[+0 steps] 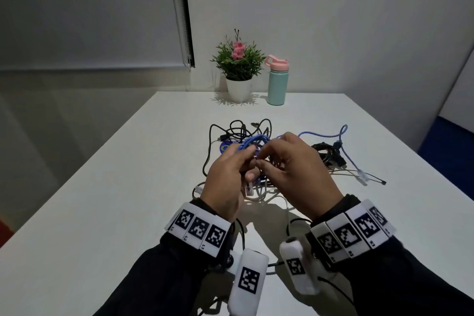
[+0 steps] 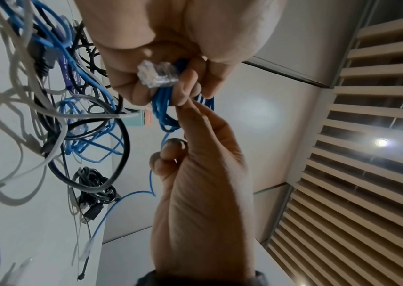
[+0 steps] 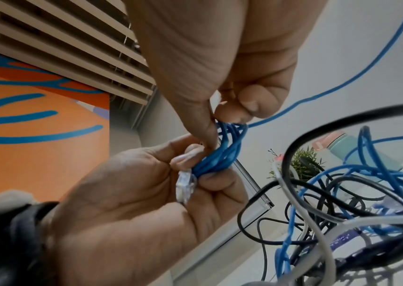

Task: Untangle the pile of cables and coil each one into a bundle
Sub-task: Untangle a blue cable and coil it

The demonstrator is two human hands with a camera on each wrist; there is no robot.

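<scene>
Head view: a blue cable (image 1: pixel 252 141), gathered into several loops, is being held above the worktop (image 1: pixel 107 187) over the tangled pile of cables (image 1: pixel 238 133). Its looped strands and clear plug (image 2: pixel 157 74) are being clasped by the left hand (image 1: pixel 228 179), while the loops are being pinched by the right hand (image 1: pixel 300 172).

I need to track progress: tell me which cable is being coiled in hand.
The blue network cable: both hands grip its loops above the table, clear plug showing; the others lie loose.
</scene>
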